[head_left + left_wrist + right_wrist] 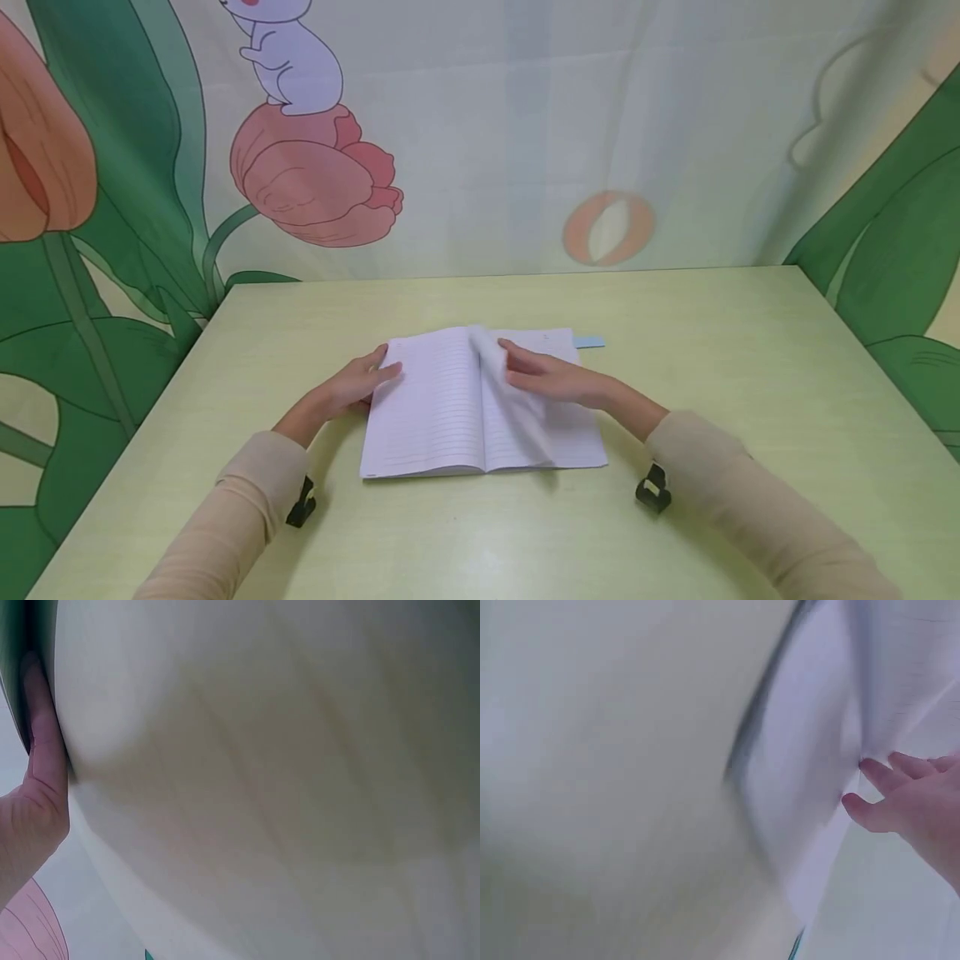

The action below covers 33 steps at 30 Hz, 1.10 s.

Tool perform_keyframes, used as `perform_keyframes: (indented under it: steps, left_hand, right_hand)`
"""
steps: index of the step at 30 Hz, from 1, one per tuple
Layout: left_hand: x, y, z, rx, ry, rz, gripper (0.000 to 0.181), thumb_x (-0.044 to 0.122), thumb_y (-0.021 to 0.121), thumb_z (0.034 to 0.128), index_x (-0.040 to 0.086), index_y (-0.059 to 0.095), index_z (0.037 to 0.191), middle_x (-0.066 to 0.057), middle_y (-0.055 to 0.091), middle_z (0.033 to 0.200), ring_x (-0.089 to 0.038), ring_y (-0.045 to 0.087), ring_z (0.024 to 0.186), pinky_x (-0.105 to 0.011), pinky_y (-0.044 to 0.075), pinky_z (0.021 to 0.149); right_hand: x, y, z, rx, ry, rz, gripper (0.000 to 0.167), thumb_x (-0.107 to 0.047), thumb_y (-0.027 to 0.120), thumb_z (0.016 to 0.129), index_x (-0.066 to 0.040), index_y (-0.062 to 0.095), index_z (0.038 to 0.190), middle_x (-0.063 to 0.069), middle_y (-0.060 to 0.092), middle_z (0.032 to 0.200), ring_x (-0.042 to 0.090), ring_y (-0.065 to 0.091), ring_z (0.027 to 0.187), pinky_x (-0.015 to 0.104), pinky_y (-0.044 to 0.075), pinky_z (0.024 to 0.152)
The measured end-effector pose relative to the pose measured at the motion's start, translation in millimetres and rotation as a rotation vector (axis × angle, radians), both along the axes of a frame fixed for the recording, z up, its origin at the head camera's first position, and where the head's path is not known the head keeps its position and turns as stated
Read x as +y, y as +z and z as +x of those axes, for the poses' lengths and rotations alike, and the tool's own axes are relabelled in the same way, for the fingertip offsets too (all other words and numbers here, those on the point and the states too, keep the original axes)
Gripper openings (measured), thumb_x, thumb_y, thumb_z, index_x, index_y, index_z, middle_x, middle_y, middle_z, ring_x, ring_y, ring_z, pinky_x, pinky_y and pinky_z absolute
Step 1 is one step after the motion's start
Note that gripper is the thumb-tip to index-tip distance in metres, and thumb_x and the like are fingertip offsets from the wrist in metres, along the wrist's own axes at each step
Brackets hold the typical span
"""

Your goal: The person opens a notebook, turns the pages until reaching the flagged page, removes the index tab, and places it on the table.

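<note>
An open lined notebook [427, 408] lies on the table with both pages facing up. My left hand [352, 385] holds its left edge, thumb on the page and fingers going underneath. In the left wrist view, part of that hand [46, 772] is against the notebook's dark green underside. A loose page [517, 408] stands raised and blurred over the right half. My right hand [558, 379] touches this page with its fingertips, thumb and forefinger apart. From the right wrist, the same hand [915, 791] shows extended fingers against the white sheet.
A light blue tab [589, 342] sticks out past the notebook's upper right edge. The pale table [465, 542] reaches back to a printed curtain [480, 150]. Black wrist-worn pieces hang below both beige sleeves [720, 467].
</note>
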<state>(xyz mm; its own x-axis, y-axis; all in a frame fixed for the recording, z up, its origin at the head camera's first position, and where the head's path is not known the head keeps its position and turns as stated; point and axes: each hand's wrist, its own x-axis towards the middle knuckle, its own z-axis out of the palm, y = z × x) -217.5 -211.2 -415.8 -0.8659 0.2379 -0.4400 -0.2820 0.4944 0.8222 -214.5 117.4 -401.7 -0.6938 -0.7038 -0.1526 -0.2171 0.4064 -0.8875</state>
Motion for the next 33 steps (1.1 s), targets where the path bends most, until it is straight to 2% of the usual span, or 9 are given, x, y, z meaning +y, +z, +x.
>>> perform_keyframes:
  steps: [2, 7, 9, 12, 15, 18, 25, 29, 33]
  left_hand:
    - [-0.9, 1.8, 1.0, -0.014, 0.006, 0.015, 0.072, 0.05, 0.033, 0.095, 0.008, 0.007, 0.147, -0.02, 0.052, 0.108, -0.019, 0.058, 0.072, -0.032, 0.049, 0.065]
    - [-1.9, 3.9, 2.2, -0.052, 0.012, 0.098, 0.079, 0.061, 0.017, 0.0918, -0.007, 0.03, 0.13, -0.016, 0.062, 0.086, -0.019, 0.063, 0.068, -0.032, 0.051, 0.064]
    - [-1.8, 3.3, 1.9, -0.055, 0.012, 0.095, 0.078, 0.06, 0.02, 0.0923, -0.004, 0.024, 0.137, -0.015, 0.062, 0.087, -0.019, 0.062, 0.068, -0.032, 0.051, 0.064]
    - [-1.3, 1.1, 1.5, -0.04, 0.023, 0.039, 0.07, 0.048, 0.034, 0.0955, 0.005, 0.011, 0.146, -0.015, 0.058, 0.096, -0.018, 0.06, 0.067, -0.032, 0.05, 0.063]
    - [-0.7, -1.8, 0.8, -0.006, 0.018, -0.012, 0.074, 0.028, 0.048, 0.0952, 0.015, -0.004, 0.147, -0.017, 0.053, 0.1, -0.018, 0.056, 0.066, -0.031, 0.048, 0.061]
    - [-0.9, -3.6, 0.7, 0.023, 0.0, -0.011, 0.076, 0.016, 0.051, 0.0938, 0.013, -0.004, 0.147, -0.019, 0.052, 0.102, -0.019, 0.056, 0.066, -0.031, 0.048, 0.06]
    - [-0.7, -4.1, 2.3, 0.029, -0.009, 0.02, 0.076, 0.011, 0.05, 0.094, 0.01, -0.005, 0.146, -0.024, 0.045, 0.118, -0.018, 0.058, 0.07, -0.034, 0.05, 0.063]
    - [-0.3, -3.2, 2.1, 0.03, -0.013, 0.015, 0.075, 0.011, 0.049, 0.0942, 0.01, -0.005, 0.146, -0.024, 0.049, 0.111, -0.018, 0.058, 0.069, -0.034, 0.05, 0.064]
    - [-0.6, -1.6, 0.9, 0.03, -0.017, 0.014, 0.075, 0.011, 0.05, 0.094, 0.009, -0.005, 0.146, -0.021, 0.053, 0.104, -0.019, 0.058, 0.069, -0.034, 0.05, 0.064]
  right_hand:
    - [-12, 1.3, 9.1, 0.028, 0.067, 0.022, 0.069, -0.039, 0.047, 0.094, -0.014, 0.012, 0.147, 0.005, 0.013, 0.151, 0.02, 0.01, 0.136, 0.039, 0.013, 0.108]
    - [-33, -2.7, 25.2, 0.262, 0.264, 0.219, 0.067, -0.043, 0.053, 0.09, -0.013, 0.028, 0.144, 0.004, 0.015, 0.15, 0.022, 0.008, 0.137, 0.047, 0.011, 0.107]
    - [-37, -4.2, 28.9, 0.332, 0.319, 0.276, 0.066, -0.043, 0.055, 0.088, -0.012, 0.033, 0.142, 0.005, 0.015, 0.15, 0.024, 0.006, 0.137, 0.053, 0.009, 0.105]
    - [-38, -3.9, 31.5, 0.378, 0.347, 0.318, 0.063, -0.041, 0.057, 0.087, -0.013, 0.037, 0.14, 0.006, 0.016, 0.15, 0.026, 0.004, 0.137, 0.056, 0.009, 0.102]
    - [-34, -3.7, 28.9, 0.396, 0.307, 0.324, 0.063, -0.039, 0.057, 0.088, -0.011, 0.037, 0.14, 0.008, 0.017, 0.15, 0.028, 0.005, 0.137, 0.055, 0.011, 0.103]
    - [-24, -2.9, 23.2, 0.4, 0.207, 0.342, 0.066, -0.038, 0.056, 0.088, -0.007, 0.033, 0.141, 0.014, 0.018, 0.149, 0.031, 0.007, 0.137, 0.056, 0.012, 0.103]
    - [10, -7.4, 0.7, 0.413, -0.025, 0.584, 0.083, -0.045, 0.056, 0.086, 0.0, 0.018, 0.144, 0.023, 0.01, 0.148, 0.037, 0.004, 0.135, 0.062, 0.012, 0.099]
    - [28, -7.5, -10.9, 0.41, -0.067, 0.697, 0.091, -0.05, 0.057, 0.083, 0.003, 0.014, 0.144, 0.025, 0.007, 0.147, 0.038, 0.002, 0.135, 0.065, 0.013, 0.096]
    - [38, -5.6, -16.7, 0.4, -0.061, 0.719, 0.098, -0.053, 0.058, 0.081, 0.005, 0.011, 0.143, 0.023, 0.005, 0.148, 0.037, 0.001, 0.135, 0.067, 0.01, 0.095]
